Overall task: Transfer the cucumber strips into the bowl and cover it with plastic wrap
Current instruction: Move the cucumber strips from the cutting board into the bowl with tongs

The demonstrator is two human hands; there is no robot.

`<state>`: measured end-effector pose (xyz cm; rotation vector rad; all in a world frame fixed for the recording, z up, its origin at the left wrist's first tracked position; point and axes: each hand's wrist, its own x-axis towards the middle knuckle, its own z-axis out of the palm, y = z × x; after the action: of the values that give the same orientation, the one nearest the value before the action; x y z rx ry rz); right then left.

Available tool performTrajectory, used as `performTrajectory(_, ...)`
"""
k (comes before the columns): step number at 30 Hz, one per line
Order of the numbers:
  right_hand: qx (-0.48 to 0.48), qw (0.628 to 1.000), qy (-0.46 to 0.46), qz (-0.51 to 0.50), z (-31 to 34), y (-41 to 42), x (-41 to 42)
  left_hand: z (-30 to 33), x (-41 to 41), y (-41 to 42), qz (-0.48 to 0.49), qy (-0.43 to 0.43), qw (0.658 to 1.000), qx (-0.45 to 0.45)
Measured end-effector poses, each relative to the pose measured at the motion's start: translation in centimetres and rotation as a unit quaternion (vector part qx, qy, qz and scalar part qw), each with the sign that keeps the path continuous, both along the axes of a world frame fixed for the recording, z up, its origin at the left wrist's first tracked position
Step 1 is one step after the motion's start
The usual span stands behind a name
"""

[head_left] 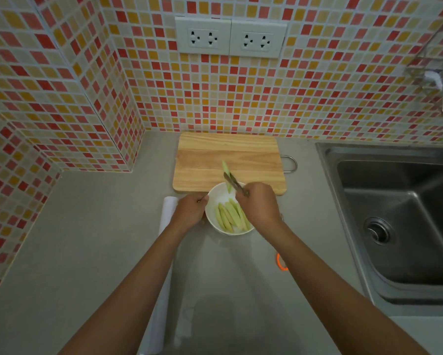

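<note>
On the grey counter (92, 252), a white bowl (216, 198) sits just at the 6 o'clock edge of a wooden board (215, 155), touching or overlapping its near rim. Several pale green cucumber strips (228, 215) lie side by side inside the bowl, running from 11 o'clock to 5 o'clock. The left hand (189, 210) holds the bowl at its 9 o'clock rim, fingers curled around the edge. The right hand (260, 203) is above the bowl's 3 o'clock side and grips tongs (234, 184), whose tips point toward 11 o'clock and pinch one more strip (226, 172). That strip hangs over the bowl's far rim and the near part of the board, tilted, with its upper end toward 12 o'clock.

At 9 o'clock of the bowl, just beyond the left hand, lies a white roll (168, 213) of wrap, stretching toward 6 o'clock under the left forearm. A metal loop handle (290, 163) sticks out at the board's 3 o'clock edge. A steel sink (394, 213) is set in the counter at 3 o'clock. An orange ring (280, 262) shows beside the right forearm. Two double sockets (230, 37) are on the mosaic-tiled wall (317, 85) at 12 o'clock.
</note>
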<state>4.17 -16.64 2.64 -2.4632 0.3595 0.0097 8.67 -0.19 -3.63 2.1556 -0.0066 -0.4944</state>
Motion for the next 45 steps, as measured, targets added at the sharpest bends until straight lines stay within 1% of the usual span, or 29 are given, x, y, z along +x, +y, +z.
performTrajectory(3,-0.033,0.999,0.042,0.007,-1.1,-0.2,-4.1,0.1,0.1,-0.1,-0.004,0.003,1.000,0.008)
performTrajectory(7,-0.102,0.989,0.106,0.017,-2.0,-0.4,-6.0,0.1,0.1,0.0,-0.005,0.001,1.000,0.006)
performTrajectory(8,-0.114,0.988,0.107,0.011,-2.0,-0.6,-6.1,0.0,0.1,0.0,-0.004,0.001,1.000,0.005)
performTrajectory(10,-0.144,0.986,0.080,-0.013,-1.7,-1.2,-5.9,-0.2,0.2,0.0,-0.003,0.001,1.000,0.002)
performTrajectory(11,-0.144,0.987,0.059,-0.038,-1.5,-1.6,-5.4,-0.2,0.3,0.0,-0.003,0.002,1.000,-0.002)
performTrajectory(13,-0.096,0.989,0.021,-0.108,-1.0,-2.9,-3.3,-0.3,0.3,0.0,-0.003,0.004,1.000,-0.007)
performTrajectory(15,-0.049,0.985,0.007,-0.164,-1.1,-4.4,0.1,-0.3,0.3,0.0,-0.004,0.004,1.000,-0.008)
performTrajectory(16,-0.044,0.983,0.009,-0.178,-1.5,-5.1,2.0,-0.4,0.3,0.0,-0.005,0.003,1.000,-0.008)
performTrajectory(20,-0.083,0.976,0.054,-0.192,-3.9,-6.6,7.6,-0.6,0.4,0.1,-0.004,0.002,1.000,-0.001)
performTrajectory(23,-0.129,0.973,0.083,-0.170,-5.5,-6.6,9.4,-0.7,0.3,0.1,0.004,0.000,1.000,-0.004)
performTrajectory(26,-0.148,0.974,0.085,-0.151,-6.4,-6.5,10.3,-0.7,0.3,0.1,0.011,0.008,1.000,-0.009)
performTrajectory(34,-0.077,0.983,0.084,-0.145,-6.0,-7.7,10.7,-0.5,0.1,0.1,0.018,0.008,1.000,-0.015)
performTrajectory(37,-0.045,0.985,0.024,-0.164,-4.8,-7.6,8.5,-0.5,-0.3,0.4,0.016,-0.002,1.000,-0.014)
performTrajectory(39,-0.014,0.989,0.006,-0.147,-4.6,-7.3,5.8,-0.6,-0.8,0.9,0.021,-0.003,0.999,-0.033)
performTrajectory(43,0.077,0.993,0.068,-0.066,-4.7,-5.8,-0.3,-0.3,-2.0,1.1,0.011,-0.001,0.998,-0.068)
performTrajectory(45,0.098,0.990,0.089,-0.040,-5.0,-5.1,-1.7,0.2,-2.4,0.9,0.004,-0.013,0.997,-0.070)
